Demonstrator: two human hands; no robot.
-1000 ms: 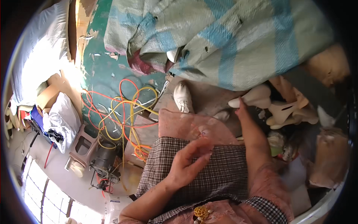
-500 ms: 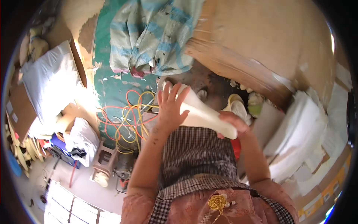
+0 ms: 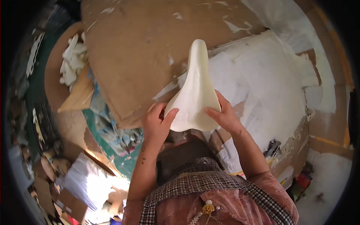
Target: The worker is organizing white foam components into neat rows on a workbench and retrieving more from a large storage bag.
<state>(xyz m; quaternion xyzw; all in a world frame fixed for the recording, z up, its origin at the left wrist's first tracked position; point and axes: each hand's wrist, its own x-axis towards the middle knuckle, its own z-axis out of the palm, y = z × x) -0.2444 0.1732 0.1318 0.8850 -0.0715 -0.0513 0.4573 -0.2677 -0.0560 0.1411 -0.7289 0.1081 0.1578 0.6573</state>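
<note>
Plain cream on the saddle-shaped piece (image 3: 195,93) at the centre of the frame. Dull brown on the cardboard (image 3: 142,56) at the upper middle; mostly white on the sheet (image 3: 262,75) at the right. Toward the lower edge, dark-and-white checks on the apron (image 3: 210,180), soft pink on the blouse (image 3: 234,202), gold on the flower brooch (image 3: 208,209).

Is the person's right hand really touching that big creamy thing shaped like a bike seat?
Touching. The head view shows the right hand holding the wide end of the cream saddle-shaped piece, its thumb lying over the edge.
</note>
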